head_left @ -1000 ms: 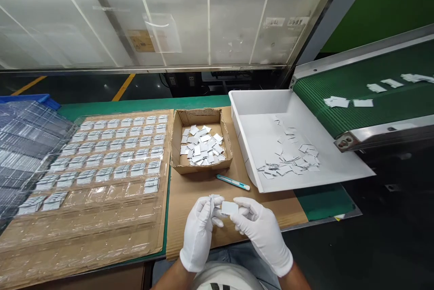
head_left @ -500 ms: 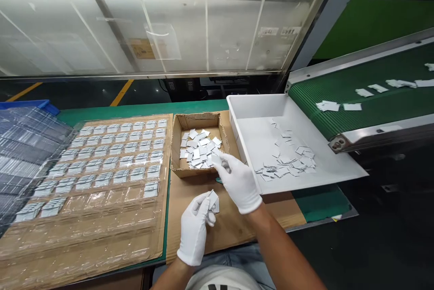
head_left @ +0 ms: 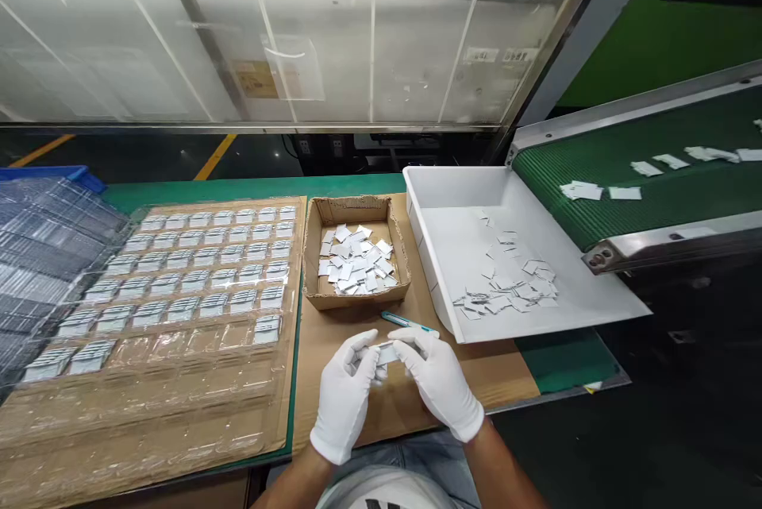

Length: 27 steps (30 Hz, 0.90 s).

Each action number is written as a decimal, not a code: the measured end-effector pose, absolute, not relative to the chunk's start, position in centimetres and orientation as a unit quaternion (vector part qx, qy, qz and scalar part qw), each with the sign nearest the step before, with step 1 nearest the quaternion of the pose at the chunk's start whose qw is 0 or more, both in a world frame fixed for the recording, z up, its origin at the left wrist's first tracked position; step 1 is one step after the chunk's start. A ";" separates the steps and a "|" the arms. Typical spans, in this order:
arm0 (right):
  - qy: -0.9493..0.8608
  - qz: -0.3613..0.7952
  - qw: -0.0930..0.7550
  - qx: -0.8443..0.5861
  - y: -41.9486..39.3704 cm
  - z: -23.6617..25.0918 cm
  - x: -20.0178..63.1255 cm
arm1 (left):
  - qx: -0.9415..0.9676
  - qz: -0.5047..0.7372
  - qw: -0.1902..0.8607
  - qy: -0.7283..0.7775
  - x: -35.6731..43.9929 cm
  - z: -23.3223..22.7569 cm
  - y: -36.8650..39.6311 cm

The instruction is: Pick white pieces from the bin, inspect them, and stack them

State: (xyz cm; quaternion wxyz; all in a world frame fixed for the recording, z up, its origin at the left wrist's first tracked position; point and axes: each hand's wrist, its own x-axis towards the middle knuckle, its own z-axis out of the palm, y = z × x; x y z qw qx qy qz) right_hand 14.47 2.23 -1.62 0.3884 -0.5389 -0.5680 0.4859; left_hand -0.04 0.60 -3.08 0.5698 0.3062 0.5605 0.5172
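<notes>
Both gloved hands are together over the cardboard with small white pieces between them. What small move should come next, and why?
Probably the left hand carries its white pieces to the clear tray: both hands, right hand included, pinch them, and the tray's near pockets look unfilled.

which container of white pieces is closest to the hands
The cardboard box, straight ahead of both hands past the pen. The white tray sits farther right, and the clear tray farther left.

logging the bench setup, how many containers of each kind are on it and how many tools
cardboard box: 1
white bin: 1
clear blister tray: 1
teal pen-like tool: 1
total: 4
</notes>
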 end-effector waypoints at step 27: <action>-0.681 0.111 0.193 -0.698 15.2 -0.3 31.4 | 0.699 0.493 0.142 0.498 -2.6 -7.0 4.0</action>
